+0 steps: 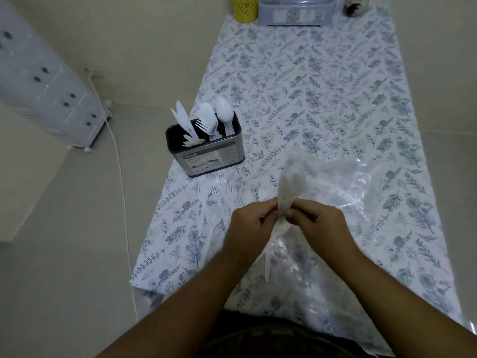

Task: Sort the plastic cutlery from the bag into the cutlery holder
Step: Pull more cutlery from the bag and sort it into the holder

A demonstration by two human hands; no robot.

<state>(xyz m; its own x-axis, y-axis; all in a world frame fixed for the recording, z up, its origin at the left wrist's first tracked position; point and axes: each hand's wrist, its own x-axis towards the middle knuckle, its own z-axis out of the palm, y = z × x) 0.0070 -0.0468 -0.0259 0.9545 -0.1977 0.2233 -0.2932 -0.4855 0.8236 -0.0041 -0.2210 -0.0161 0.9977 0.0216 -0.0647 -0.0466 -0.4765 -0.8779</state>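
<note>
Fingers of the left hand (251, 218) and right hand (316, 218): pressed together, both pinching one small bundle of white plastic spoons (290, 192) by the necks, bowls up, handles hanging below; whether the bundle is wrapped in film cannot be told

Dark metal cutlery holder with a printed label (205, 153): upright near the table's left edge, well apart from the hands. Contents by compartment, left to right: white plastic knives (184, 120), white plastic forks (206, 121), white plastic spoons standing bowl-up (223, 109)

Clear crumpled plastic bag (343, 182): flat on the leaf-printed white tablecloth (309, 86), just behind and right of the hands; what it holds cannot be told

Loose white plastic cutlery (232, 200): forks and other pieces lying on the cloth between holder and left hand

Progress, as judged: partly done; each compartment started, loose pieces and held bundle still to be sorted
</note>
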